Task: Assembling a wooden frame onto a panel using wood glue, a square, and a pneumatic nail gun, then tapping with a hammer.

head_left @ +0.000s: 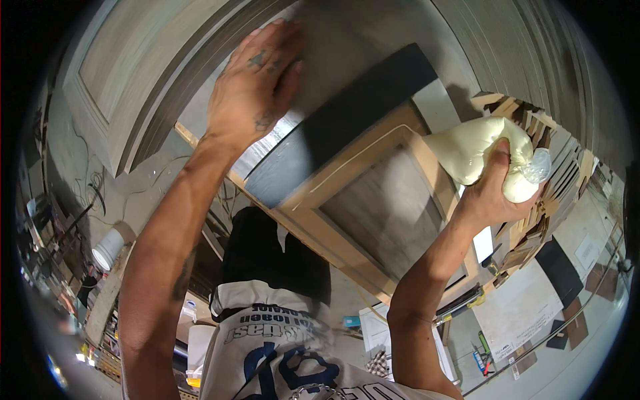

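Note:
In my right hand (497,193) is a plump clear plastic bag (467,143) of pale yellow paste, squeezed near its twisted end, with my fingers wrapped round it. Its narrow tip lies over the far right corner of a framed wooden panel (340,177). A thin pale bead of the paste (353,155) runs along the frame's far rail. Grey wood grain shows on the inset of the panel. Along that rail lies a dark grey strip (353,110). My left hand (257,80) is held flat beyond it, fingers stretched out and holding nothing; the fingertips are partly in shadow.
Large grey wood-grain panels (160,67) stand at the far left and far right. Stacked wood offcuts (533,220) crowd beside my right hand. A white bucket (112,248) and loose cables (83,170) are on the left. A pale sheet (520,307) lies at lower right.

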The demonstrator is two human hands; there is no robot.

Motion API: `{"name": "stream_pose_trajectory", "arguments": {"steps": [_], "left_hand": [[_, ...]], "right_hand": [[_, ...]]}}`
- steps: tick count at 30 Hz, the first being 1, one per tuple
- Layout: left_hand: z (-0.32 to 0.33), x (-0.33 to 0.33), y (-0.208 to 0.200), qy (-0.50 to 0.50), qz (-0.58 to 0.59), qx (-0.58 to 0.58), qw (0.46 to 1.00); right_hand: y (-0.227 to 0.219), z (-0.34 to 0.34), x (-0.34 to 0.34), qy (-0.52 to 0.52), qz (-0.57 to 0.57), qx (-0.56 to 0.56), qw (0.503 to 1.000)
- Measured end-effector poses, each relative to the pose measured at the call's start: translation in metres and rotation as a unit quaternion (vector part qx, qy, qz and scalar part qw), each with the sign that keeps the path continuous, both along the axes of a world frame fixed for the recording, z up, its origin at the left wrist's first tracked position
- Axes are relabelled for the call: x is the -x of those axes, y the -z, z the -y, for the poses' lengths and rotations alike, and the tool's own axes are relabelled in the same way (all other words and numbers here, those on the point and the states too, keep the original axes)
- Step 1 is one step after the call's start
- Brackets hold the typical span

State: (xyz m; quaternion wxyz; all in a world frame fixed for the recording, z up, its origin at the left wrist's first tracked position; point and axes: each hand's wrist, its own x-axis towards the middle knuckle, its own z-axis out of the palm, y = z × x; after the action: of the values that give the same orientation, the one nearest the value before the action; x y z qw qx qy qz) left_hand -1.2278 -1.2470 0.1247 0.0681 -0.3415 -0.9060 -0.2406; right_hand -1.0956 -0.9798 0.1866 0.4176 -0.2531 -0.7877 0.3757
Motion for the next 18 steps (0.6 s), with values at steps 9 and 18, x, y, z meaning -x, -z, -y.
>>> {"name": "stream_pose_trajectory", "arguments": {"steps": [9,18], "left_hand": [[-0.004,0.0,0.0,0.016,-0.019,0.016,1.0],[-0.006,0.0,-0.006,0.019,-0.031,0.032,0.999]], "right_hand": [[-0.001,-0.019,-0.045,0.037,0.026,-0.014,0.999],[-0.008,-0.035,-0.086,0.086,0.053,-0.048,0.994]]}}
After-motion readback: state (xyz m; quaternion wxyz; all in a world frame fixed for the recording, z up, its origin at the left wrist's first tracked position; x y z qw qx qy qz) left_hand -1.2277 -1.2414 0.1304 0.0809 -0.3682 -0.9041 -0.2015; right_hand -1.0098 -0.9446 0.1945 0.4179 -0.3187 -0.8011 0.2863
